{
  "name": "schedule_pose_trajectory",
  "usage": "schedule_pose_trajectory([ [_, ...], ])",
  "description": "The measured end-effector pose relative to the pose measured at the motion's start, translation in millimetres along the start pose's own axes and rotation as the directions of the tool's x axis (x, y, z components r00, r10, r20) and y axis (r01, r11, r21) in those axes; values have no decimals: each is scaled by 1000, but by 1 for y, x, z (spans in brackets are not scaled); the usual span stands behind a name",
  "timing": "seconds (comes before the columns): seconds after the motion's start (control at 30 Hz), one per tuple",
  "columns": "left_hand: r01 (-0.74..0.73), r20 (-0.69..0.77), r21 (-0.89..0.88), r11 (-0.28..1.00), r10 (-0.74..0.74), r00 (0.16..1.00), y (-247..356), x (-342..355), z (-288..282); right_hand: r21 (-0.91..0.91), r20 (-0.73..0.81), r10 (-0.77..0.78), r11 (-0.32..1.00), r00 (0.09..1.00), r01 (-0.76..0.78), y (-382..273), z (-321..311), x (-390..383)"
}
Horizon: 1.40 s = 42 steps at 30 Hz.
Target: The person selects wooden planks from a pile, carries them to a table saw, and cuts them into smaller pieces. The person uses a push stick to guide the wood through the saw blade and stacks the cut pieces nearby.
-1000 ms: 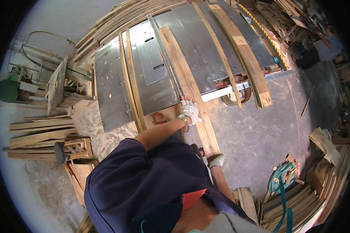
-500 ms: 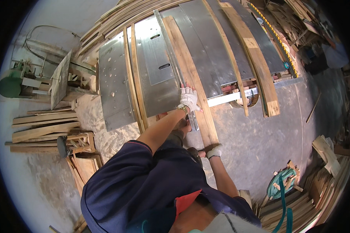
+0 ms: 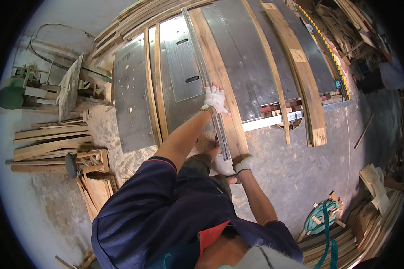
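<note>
A long wooden plank (image 3: 216, 67) lies lengthwise on a grey metal table (image 3: 238, 54), along a narrow metal guide rail (image 3: 219, 125). My left hand (image 3: 215, 99), in a pale fingerless glove, rests on it with fingers stretched forward near the rail and thumb out to the right. At the plank's near end, which overhangs the table, my right hand (image 3: 243, 164) is closed around the edge. It wears a similar glove, and its fingertips are partly hidden.
Two thin strips (image 3: 160, 85) lie left of the rail; another strip (image 3: 269, 54) and stacked boards (image 3: 307, 85) lie to the right. Timber piles (image 3: 54, 143) and a green machine (image 3: 13, 95) stand at left. A green hose coil (image 3: 321, 217) sits at lower right.
The plank has slid forward along the rail, away from me. Both my hands have moved forward with it, and the view has shifted slightly.
</note>
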<state>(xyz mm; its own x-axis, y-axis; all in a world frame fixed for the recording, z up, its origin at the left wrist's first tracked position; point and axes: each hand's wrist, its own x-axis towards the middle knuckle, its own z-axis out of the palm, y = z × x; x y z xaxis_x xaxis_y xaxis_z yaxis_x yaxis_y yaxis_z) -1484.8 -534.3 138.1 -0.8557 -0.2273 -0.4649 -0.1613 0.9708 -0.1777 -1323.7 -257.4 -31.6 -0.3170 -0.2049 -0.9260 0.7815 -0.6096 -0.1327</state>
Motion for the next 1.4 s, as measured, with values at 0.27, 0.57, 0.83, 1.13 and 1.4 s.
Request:
schedule_pose_trajectory([
  [0.27, 7, -36, 21, 1000, -6, 999, -33, 39, -4, 21, 59, 74, 997, 995, -75, -8, 60, 4],
  [0.57, -38, -16, -77, 996, 37, 999, -71, 50, -25, 118, 110, -91, 990, 990, 78, -13, 132, -85],
  [0.83, -361, -707, -163, 918, 146, 692, -125, -17, -65, -457, 211, -510, 703, 834, 545, -29, 170, -287],
  [1.13, -502, -645, -743, 442, -672, 363, -107, -115, -151, -367, 790, -566, -130, 235, 921, -48, 127, -371],
  [1.4, -943, -239, -334, 6, -968, 78, -128, -215, -259, -825, 226, -930, -25, 290, 564, -121, -62, -234],
])
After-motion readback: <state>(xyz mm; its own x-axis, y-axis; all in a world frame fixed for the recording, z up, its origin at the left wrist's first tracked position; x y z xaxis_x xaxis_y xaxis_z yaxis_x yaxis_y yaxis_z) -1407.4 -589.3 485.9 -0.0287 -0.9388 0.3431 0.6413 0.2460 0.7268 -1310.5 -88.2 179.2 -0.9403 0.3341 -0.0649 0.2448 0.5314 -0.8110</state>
